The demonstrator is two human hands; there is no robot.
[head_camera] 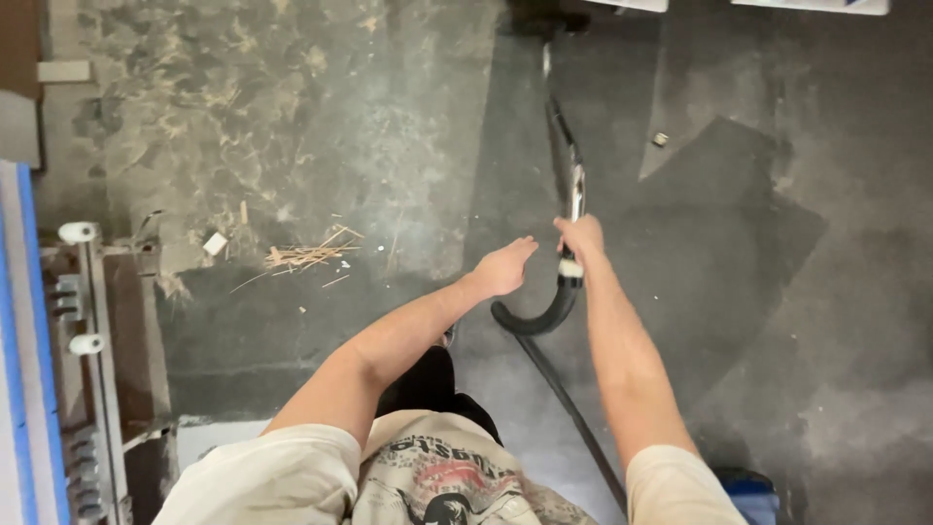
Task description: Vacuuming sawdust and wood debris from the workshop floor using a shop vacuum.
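My right hand (581,236) grips the curved handle of a vacuum wand (573,185), a dark and silver tube that runs away from me across the floor. Its black hose (569,408) bends under the handle and trails back toward my right side. My left hand (505,267) hovers just left of the handle with fingers stretched out and apart, holding nothing. The wand's far end lies in shadow at the top of the view.
A dusty concrete floor (389,146) carries a small pile of straw-like scraps (306,256) and a white chip (215,243). A metal frame with white rollers (83,292) and a blue edge stands at the left. A blue object (753,486) sits at the lower right.
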